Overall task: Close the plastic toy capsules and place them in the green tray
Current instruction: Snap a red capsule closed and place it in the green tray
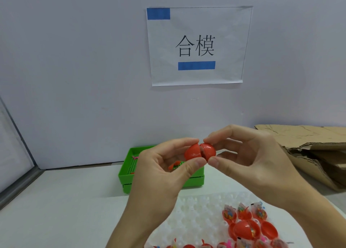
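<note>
I hold one red capsule (pixel 199 153) in the air between both hands, its two halves meeting at a slightly tilted seam. My left hand (pixel 164 171) pinches the left half between thumb and fingers. The right half is pinched the same way by my right hand (pixel 249 159). Behind my hands, against the wall, stands the green tray (pixel 125 169); some red and pink pieces lie in it, partly hidden by my left hand. Several open red capsules (pixel 245 227) with small toys inside sit at the lower right.
A white moulded holder (pixel 198 214) with round cups lies on the white table and carries the open capsules. Flattened brown cardboard (pixel 314 150) lies at the right against the wall. A paper sign (pixel 196 45) hangs on the wall. A grey frame edge (pixel 18 174) runs along the left.
</note>
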A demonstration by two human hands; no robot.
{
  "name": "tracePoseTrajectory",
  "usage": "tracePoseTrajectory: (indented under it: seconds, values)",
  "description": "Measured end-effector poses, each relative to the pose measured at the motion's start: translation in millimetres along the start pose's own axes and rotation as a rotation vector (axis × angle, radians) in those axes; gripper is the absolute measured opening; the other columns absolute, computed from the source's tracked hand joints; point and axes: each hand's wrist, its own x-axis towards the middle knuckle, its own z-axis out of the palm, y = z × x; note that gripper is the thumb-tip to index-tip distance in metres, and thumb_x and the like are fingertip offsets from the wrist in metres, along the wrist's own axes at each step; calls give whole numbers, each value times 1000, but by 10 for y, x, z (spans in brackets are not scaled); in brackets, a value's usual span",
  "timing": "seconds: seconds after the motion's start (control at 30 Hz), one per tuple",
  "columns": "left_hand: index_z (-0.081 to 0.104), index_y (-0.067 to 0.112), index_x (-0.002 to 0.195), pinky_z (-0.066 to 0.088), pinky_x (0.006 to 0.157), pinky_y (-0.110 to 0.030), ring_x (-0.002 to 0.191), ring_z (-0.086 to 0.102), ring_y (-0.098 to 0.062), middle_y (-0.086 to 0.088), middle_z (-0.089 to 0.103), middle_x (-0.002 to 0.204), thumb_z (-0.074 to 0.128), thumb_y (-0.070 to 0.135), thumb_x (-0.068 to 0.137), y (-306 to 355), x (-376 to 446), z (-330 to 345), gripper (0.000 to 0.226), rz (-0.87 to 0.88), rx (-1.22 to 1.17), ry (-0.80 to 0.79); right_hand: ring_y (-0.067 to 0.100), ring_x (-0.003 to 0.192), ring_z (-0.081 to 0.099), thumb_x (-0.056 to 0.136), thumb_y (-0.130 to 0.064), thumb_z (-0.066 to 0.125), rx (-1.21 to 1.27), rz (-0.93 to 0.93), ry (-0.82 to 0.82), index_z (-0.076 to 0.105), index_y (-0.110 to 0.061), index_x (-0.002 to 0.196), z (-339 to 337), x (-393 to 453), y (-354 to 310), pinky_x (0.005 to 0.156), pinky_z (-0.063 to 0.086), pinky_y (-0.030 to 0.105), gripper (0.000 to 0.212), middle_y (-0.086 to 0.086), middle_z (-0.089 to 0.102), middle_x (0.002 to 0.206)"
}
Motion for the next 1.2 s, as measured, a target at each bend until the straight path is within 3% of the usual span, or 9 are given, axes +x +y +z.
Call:
tracePoseTrajectory:
  seconds: [0.37, 0.6, 0.83, 1.1, 1.2]
  values:
    - [79, 24, 91, 54, 71, -14, 83, 74, -11, 4, 78, 87, 81, 22, 60, 20, 6, 2, 31, 31, -18, -20, 26, 87, 73, 74, -20, 80, -27, -20, 40, 73, -24, 93, 8, 2, 21, 77, 61, 38, 21, 0, 76, 92]
    - [80, 26, 89, 54, 70, -13, 80, 74, -11, 4, 78, 84, 81, 26, 56, 12, 16, 11, 33, 30, -23, 0, 19, 83, 74, 70, -26, 81, 15, -51, 33, 74, -22, 89, 11, 3, 9, 76, 58, 23, 21, -4, 74, 91]
    - [77, 36, 93, 54, 71, -13, 81, 74, -9, 8, 78, 85, 82, 36, 52, -10, 8, 49, 41, 25, 14, 16, 23, 81, 73, 67, -11, 79, -1, -29, 48, 73, -19, 84, -25, -7, 35, 77, 57, 24, 20, 4, 73, 89]
    - [78, 40, 84, 52, 69, -10, 78, 73, -5, 12, 77, 79, 82, 28, 52, -8, -10, 90, 35, 13, 89, 48, 11, 77, 74, 70, 14, 79, -193, -19, 87, 74, -27, 75, -10, -5, 29, 74, 58, 20, 42, -6, 74, 83]
    - [79, 35, 81, 50, 68, -6, 77, 71, -1, 14, 77, 79, 86, 11, 60, -6, -17, 108, 33, 17, 134, 44, 9, 76, 73, 72, 18, 76, -228, -21, 107, 73, -19, 77, 1, -2, 49, 73, 60, 23, 37, -6, 73, 82]
